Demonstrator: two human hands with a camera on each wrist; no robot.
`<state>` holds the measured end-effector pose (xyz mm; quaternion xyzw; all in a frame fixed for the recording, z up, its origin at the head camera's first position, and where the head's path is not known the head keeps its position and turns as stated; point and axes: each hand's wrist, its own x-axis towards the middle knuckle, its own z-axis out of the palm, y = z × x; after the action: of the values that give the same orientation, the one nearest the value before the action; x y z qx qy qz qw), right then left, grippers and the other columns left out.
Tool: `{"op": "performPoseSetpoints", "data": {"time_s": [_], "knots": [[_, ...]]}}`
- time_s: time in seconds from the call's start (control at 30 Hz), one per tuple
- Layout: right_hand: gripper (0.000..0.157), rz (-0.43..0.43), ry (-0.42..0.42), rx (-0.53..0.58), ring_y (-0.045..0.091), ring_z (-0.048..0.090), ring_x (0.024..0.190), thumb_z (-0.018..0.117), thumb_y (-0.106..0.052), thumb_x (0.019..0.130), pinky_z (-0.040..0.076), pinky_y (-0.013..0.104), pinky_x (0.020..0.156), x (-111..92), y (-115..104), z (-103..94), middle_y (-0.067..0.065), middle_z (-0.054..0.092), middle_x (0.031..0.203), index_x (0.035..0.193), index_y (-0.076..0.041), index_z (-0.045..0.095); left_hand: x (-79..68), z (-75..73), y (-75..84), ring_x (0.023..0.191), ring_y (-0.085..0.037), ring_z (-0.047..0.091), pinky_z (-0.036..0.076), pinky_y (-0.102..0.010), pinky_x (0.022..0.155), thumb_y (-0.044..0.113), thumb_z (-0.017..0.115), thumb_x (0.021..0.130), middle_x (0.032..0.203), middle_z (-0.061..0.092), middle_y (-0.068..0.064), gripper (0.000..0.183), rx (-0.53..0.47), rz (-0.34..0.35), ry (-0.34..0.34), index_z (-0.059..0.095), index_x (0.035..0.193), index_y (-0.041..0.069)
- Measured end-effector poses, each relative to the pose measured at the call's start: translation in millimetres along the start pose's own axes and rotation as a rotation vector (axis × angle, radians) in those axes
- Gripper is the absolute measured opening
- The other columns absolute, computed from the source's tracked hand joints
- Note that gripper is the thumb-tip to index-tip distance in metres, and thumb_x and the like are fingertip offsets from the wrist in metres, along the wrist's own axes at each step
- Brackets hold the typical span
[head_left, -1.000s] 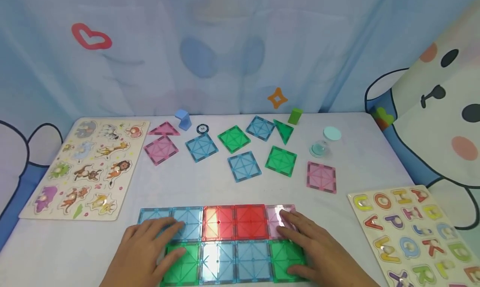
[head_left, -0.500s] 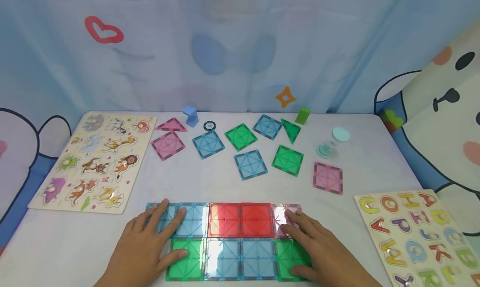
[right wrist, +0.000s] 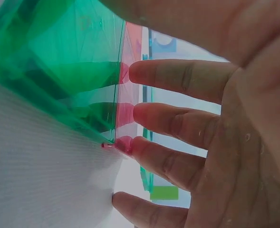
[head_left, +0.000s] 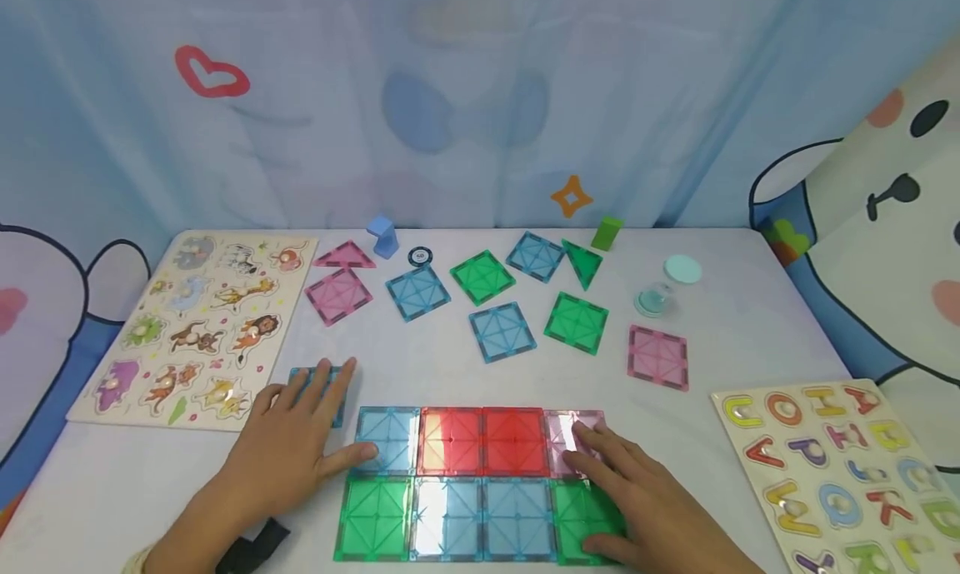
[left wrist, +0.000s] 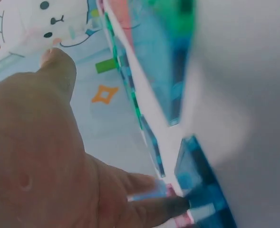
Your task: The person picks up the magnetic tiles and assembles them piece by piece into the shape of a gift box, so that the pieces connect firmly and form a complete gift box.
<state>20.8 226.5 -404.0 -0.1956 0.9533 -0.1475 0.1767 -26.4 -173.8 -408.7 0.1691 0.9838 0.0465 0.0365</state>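
Translucent square magnetic tiles lie in two joined rows in the head view. The back row has a blue tile (head_left: 386,431), two red tiles (head_left: 513,442) and a pink tile (head_left: 557,431). In front, two blue tiles (head_left: 517,520) lie between a green tile (head_left: 373,524) and another green tile (head_left: 573,511). My left hand (head_left: 288,445) has straight, spread fingers over a separate blue tile (head_left: 338,416), beyond the block's back left corner; its thumb reaches the back row's blue tile. My right hand (head_left: 645,499) rests relaxed fingers at the pink tile and right green tile (right wrist: 78,61).
Loose tiles, such as a green square (head_left: 576,322) and a pink square (head_left: 657,357), lie farther back. An animal puzzle board (head_left: 202,332) is at left, a letter board (head_left: 832,466) at right. A small clear container (head_left: 654,299) stands near the back right.
My left hand has moved away from me and slightly left, and the blue tile under its fingers has come apart from the back row. My right hand stays in place.
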Motion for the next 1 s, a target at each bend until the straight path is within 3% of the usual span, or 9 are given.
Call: {"op": "performPoseSetpoints", "data": {"time_s": [0.07,0.13,0.33,0.5,0.63,0.73,0.87,1.0], "knots": [[0.086,-0.003,0.002,0.001,0.024,0.032,0.134,0.07,-0.065,0.067,0.043,0.047,0.097,-1,0,0.7,-0.006,0.028,0.152,0.141,-0.033,0.042,12.3,-3.1,-0.2,0.134,-0.042,0.032,0.024,-0.06,0.101,0.079,0.035,0.08,0.149,0.033,-0.019,0.099,-0.026,0.019,-0.015,0.029,0.148,0.007],[0.086,-0.005,0.006,-0.005,0.023,0.032,0.135,0.07,-0.065,0.067,0.043,0.047,0.097,-1,0,1.5,-0.006,0.028,0.152,0.142,-0.033,0.042,25.7,-5.5,1.0,0.135,-0.041,0.032,0.024,-0.059,0.102,0.079,0.033,0.081,0.15,0.032,-0.018,0.1,-0.037,0.045,-0.032,0.035,0.144,0.001],[0.088,0.003,0.021,-0.025,0.023,0.031,0.135,0.07,-0.065,0.066,0.044,0.046,0.097,-2,0,2.9,-0.007,0.027,0.153,0.143,-0.034,0.039,65.8,-7.0,16.3,0.133,-0.038,0.033,0.028,-0.057,0.099,0.079,0.029,0.083,0.152,0.029,-0.013,0.095,-0.025,0.145,-0.06,0.038,0.145,0.008],[0.089,0.015,0.015,-0.01,0.025,0.03,0.136,0.068,-0.066,0.066,0.044,0.048,0.096,-4,1,3.4,-0.007,0.025,0.154,0.144,-0.037,0.037,81.4,-2.8,47.1,0.131,-0.033,0.034,0.034,-0.052,0.095,0.08,0.028,0.081,0.154,0.026,-0.009,0.094,-0.043,0.251,-0.076,0.032,0.148,0.015],[0.088,0.021,-0.003,0.005,0.026,0.03,0.136,0.067,-0.068,0.066,0.042,0.05,0.097,-3,1,2.1,-0.007,0.024,0.154,0.143,-0.038,0.037,80.9,6.9,67.4,0.13,-0.027,0.034,0.036,-0.048,0.095,0.08,0.028,0.082,0.155,0.025,-0.005,0.092,-0.073,0.32,-0.048,0.03,0.149,0.018],[0.088,0.025,-0.008,0.008,0.025,0.03,0.136,0.067,-0.068,0.066,0.042,0.05,0.097,-3,1,1.7,-0.007,0.024,0.154,0.143,-0.038,0.037,75.2,14.2,74.9,0.132,-0.026,0.033,0.034,-0.048,0.098,0.079,0.029,0.083,0.156,0.022,-0.003,0.092,-0.111,0.324,-0.012,0.027,0.15,0.017],[0.087,0.015,-0.014,-0.004,0.025,0.031,0.135,0.068,-0.066,0.066,0.041,0.051,0.098,-2,0,-0.2,-0.007,0.025,0.154,0.143,-0.036,0.039,54.2,17.7,70.5,0.136,-0.025,0.03,0.031,-0.051,0.101,0.075,0.039,0.083,0.157,0.02,0.0,0.087,-0.137,0.276,0.046,0.028,0.15,0.02],[0.086,0.0,-0.047,-0.039,0.023,0.031,0.134,0.066,-0.067,0.068,0.042,0.049,0.098,1,-1,-13.3,-0.007,0.026,0.153,0.143,-0.037,0.038,25.7,17.5,57.4,0.138,-0.023,0.028,0.03,-0.053,0.101,0.074,0.045,0.082,0.156,0.022,0.005,0.078,-0.091,0.245,0.048,0.034,0.147,0.031]]}}
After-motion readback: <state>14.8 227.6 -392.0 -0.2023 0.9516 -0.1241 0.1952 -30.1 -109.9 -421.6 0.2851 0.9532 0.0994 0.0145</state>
